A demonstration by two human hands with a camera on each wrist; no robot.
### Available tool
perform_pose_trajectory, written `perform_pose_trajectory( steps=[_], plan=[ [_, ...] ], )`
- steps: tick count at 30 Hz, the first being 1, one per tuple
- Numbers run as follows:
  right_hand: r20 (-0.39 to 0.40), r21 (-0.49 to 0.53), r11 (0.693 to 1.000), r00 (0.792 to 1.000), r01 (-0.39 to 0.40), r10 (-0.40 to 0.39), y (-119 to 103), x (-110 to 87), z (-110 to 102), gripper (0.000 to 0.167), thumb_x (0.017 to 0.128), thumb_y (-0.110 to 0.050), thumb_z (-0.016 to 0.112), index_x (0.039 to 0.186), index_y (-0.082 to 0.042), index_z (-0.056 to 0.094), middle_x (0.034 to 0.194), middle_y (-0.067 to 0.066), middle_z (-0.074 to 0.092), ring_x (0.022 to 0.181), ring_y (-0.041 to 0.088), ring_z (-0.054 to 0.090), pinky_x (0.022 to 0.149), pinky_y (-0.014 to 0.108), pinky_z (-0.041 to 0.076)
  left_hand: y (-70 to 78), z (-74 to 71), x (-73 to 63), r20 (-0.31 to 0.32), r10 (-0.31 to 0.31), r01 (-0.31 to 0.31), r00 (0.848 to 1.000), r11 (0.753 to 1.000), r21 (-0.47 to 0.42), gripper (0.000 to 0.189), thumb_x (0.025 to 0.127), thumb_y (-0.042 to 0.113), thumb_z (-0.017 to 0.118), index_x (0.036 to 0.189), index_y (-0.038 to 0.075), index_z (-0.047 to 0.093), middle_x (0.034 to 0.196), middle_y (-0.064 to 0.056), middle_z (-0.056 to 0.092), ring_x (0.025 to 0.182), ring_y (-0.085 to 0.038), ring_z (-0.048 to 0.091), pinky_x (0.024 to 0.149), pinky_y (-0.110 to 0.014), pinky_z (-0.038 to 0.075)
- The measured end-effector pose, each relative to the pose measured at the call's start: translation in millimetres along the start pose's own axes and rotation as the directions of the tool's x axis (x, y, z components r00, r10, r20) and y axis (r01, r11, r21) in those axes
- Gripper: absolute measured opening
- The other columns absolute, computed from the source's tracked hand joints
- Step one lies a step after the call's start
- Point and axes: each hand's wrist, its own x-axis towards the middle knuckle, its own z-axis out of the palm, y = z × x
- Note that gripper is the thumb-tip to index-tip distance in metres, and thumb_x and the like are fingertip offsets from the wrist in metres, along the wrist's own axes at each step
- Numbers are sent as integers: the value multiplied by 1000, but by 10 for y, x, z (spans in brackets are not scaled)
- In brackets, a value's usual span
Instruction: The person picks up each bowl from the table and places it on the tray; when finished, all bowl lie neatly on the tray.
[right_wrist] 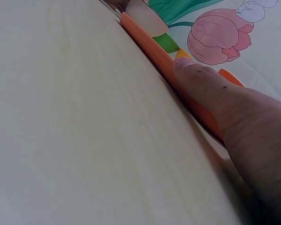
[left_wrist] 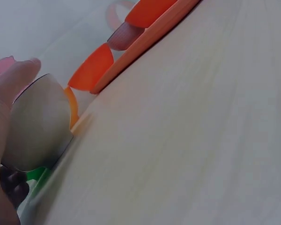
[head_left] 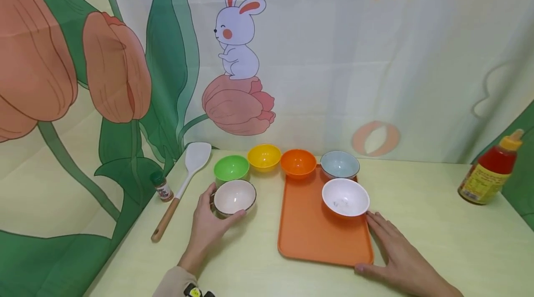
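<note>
My left hand [head_left: 210,223] grips a cream cup [head_left: 235,197] with a dark rim, its thumb at the near rim and its fingers round the left side, where a small dark handle shows. In the left wrist view, the cup [left_wrist: 40,124] is seen from the side, close over the table. My right hand [head_left: 396,250] rests against an orange tray [head_left: 317,236], fingers nearly straight along its right edge and thumb at the near right corner. On the tray stands a white bowl [head_left: 345,198], close to the right fingertips. The right wrist view shows the thumb [right_wrist: 201,84] touching the tray's edge.
Green [head_left: 231,168], yellow [head_left: 264,158], orange [head_left: 298,164] and light blue [head_left: 340,165] bowls form a row at the back. A white spatula [head_left: 183,186] with a wooden handle and a small spice jar [head_left: 162,186] lie left. A red sauce bottle [head_left: 490,169] stands far right.
</note>
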Motion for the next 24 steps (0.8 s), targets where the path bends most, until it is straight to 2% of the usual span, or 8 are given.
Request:
perform_pose_trajectory(
  steps=[4, 7, 13, 18, 24],
  plan=[
    [-14, 21, 1000, 1000, 9, -9, -2, -8, 9, 131, 82, -82, 83, 174, -5, 32, 180, 20, 31, 162, 49, 32, 123, 76, 40, -26, 13, 3, 31, -25, 24, 999, 999, 30, 126, 80, 52, 101, 174, 7, 30, 174, -22, 43, 157, -43, 47, 130, -63, 40],
    [-12, 28, 1000, 1000, 11, -10, -5, -9, 20, 131, 81, -82, 83, 174, -4, 33, 180, 21, 32, 162, 50, 33, 123, 76, 40, -46, 16, -3, 40, -41, 40, 998, 998, 37, 127, 80, 52, 101, 175, 8, 29, 173, -23, 45, 155, -44, 50, 128, -65, 42],
    [-13, 10, 1000, 1000, 11, -11, 10, 1, 31, 134, 80, -84, 83, 174, -4, 32, 179, 21, 32, 161, 49, 34, 122, 76, 41, -49, 20, 19, 55, -43, 45, 998, 999, -22, 129, 75, 51, 104, 174, 11, 31, 171, -19, 49, 154, -41, 51, 129, -62, 42],
    [-19, 17, 1000, 1000, 18, -18, 17, 1, 29, 133, 80, -84, 82, 174, -5, 33, 179, 20, 32, 161, 48, 35, 122, 76, 42, -39, 9, 32, 42, -41, 44, 998, 997, -62, 126, 72, 46, 107, 171, 10, 38, 168, -17, 52, 154, -40, 52, 130, -62, 42],
    [-13, 5, 1000, 1000, 7, -7, 12, 6, 1, 134, 79, -85, 82, 173, -3, 34, 179, 22, 33, 161, 50, 34, 122, 76, 42, -37, 23, 48, 24, -46, 48, 999, 993, -107, 121, 68, 39, 110, 166, 10, 45, 164, -18, 56, 150, -38, 55, 128, -56, 46]
  ],
)
